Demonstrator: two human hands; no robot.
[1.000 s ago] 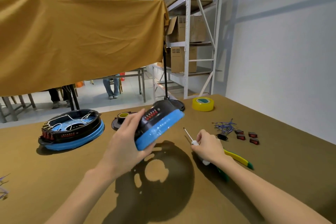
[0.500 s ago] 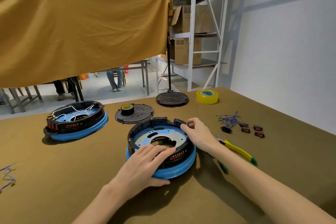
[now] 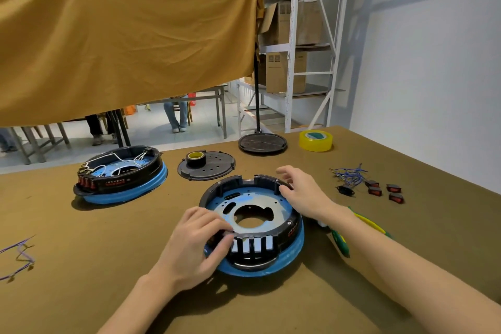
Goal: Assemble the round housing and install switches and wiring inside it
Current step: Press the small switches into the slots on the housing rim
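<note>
A round black housing with a blue base ring (image 3: 271,206) lies flat on the brown table in front of me, its inside facing up and several empty white switch slots at its near rim. My left hand (image 3: 198,241) grips the near left rim beside those slots. My right hand (image 3: 301,192) rests on the far right rim, fingers spread. Several red rocker switches (image 3: 385,190) and a bundle of blue wires (image 3: 349,175) lie to the right. A second housing with wiring and red switches fitted (image 3: 122,175) sits at the left.
A black round cover with a tape roll on it (image 3: 206,165) lies behind the housing. A yellow tape roll (image 3: 315,140), a black stand base (image 3: 262,143), a green-yellow screwdriver (image 3: 360,228) under my right forearm, and loose purple wires (image 3: 19,255) at the left edge also lie on the table.
The housing was held tilted in my left hand a second ago; it now lies flat and has been turned so the switch slots face me. My right hand let go of the screwdriver.
</note>
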